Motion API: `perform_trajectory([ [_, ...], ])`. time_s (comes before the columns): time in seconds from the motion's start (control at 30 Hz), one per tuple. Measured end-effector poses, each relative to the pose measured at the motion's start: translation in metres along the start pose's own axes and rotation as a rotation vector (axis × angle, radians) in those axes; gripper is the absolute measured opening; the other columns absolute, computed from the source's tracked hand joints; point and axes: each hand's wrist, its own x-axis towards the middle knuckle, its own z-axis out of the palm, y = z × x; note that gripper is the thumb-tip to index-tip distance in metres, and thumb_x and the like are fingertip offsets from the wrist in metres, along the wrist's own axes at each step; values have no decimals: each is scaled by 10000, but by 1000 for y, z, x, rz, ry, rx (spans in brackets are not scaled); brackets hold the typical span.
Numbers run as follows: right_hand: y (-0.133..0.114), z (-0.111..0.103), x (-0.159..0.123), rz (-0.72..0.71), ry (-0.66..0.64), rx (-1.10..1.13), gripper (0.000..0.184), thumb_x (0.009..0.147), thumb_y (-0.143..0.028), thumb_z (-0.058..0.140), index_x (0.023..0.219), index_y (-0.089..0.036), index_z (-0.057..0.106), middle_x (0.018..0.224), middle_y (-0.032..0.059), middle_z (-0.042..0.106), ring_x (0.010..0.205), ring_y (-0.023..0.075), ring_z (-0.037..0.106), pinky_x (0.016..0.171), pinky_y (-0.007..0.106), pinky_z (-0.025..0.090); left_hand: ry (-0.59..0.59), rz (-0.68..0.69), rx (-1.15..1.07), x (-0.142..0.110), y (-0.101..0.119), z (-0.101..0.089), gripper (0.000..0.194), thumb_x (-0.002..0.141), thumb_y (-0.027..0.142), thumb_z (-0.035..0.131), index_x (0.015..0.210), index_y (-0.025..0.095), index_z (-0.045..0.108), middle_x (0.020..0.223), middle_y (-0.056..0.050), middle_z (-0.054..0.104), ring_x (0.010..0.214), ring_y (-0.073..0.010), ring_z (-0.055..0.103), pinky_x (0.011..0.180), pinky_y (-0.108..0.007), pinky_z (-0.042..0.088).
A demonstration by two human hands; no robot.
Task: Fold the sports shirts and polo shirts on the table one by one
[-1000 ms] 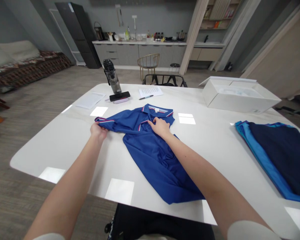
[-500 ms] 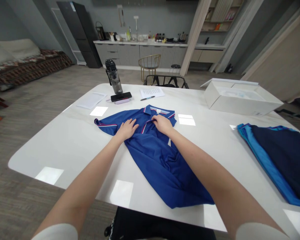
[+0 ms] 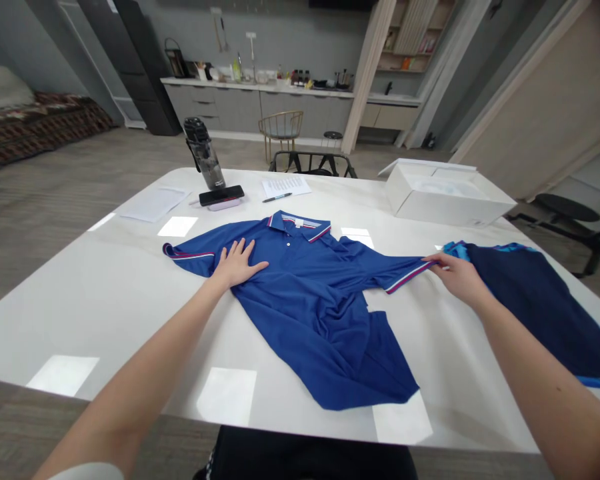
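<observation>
A: What should you watch on the left?
B: The left sleeve (image 3: 193, 259). Its cuff curls up from the counter (image 3: 145, 313), so pressing there could set a crease.
A: And your left hand (image 3: 237, 263)?
B: No grip on anything — its palm lies on the blue polo shirt (image 3: 280, 257), fingers spread. Press too lightly, and a pull from the right could drag the whole shirt.
A: In the middle?
B: The shirt's body lies before you, bunched toward the right. Tugging could tighten those folds; the hem sits near the near edge, so sliding it nearer could leave it hanging over.
A: Your right hand (image 3: 455, 277)?
B: Its grip pinches the right sleeve (image 3: 403, 267) at the cuff. With so little cloth held, it might slip — or your wrist might disturb the dark folded cloth (image 3: 530, 303) at the far right.
</observation>
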Motion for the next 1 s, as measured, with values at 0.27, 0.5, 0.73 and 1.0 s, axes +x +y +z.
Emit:
perform_trajectory([
  [0.27,-4,-15,-6,160,-209,-555,367,867,-116,493,1041,-275,775,1286,160,677,1127,336,651,851,441,514,-8,-73,69,-15,27,-7,1081,856,860,321,1619,97,263,1688,-223,171,1556,-427,163,1234,-627,130],
  [0.5,-127,41,51,-121,-49,-198,370,960,-351,529,1225,-184,726,1203,151,689,1079,287,653,983,410,505,243,32,-7,38,62,-31,583,994,422,425,1534,202,417,1475,-203,516,1332,-386,515,1069,-527,435],
  [0.73,-229,144,123,-18,-193,-136,522,922,-606,585,1205,-182,699,1358,202,592,1272,391,521,1003,576,442,86,37,-130,142,47,-33,642,930,482,565,1524,269,444,1463,-162,554,1362,-402,482,1104,-604,366],
  [1.0,-190,160,153,-18,-150,-37,255,1000,-438,517,1045,-239,670,1062,87,740,1045,293,652,912,436,449,175,116,-572,189,47,-11,424,810,382,707,1187,199,646,1016,-50,716,926,-210,665,875,-340,522],
])
